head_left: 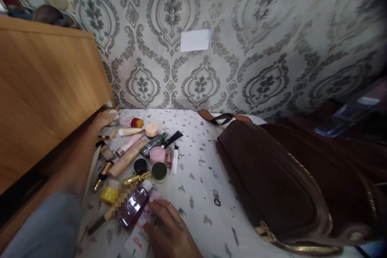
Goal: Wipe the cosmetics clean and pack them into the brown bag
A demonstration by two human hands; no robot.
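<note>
My left hand (105,117) reaches along the cabinet to the far left of the cosmetics, its fingers closed at a small whitish item I cannot make out. My right hand (171,225) is at the near edge of the pile, fingers and thumb closed around a white and pink tube (138,238). Touching that tube on its left lies a purple bottle (134,205) with a white cap. Farther up are a yellow jar (109,195), a gold tube (133,179), a dark-lidded jar (159,172), a pink jar (157,155) and a long beige tube (127,158).
A wooden cabinet (48,76) borders the left side. On the right rests a dark brown bag (266,177) with a gold zipper and a strap (208,117). Behind the patterned white cloth (199,193) rises a papered wall with a white card (195,40) on it.
</note>
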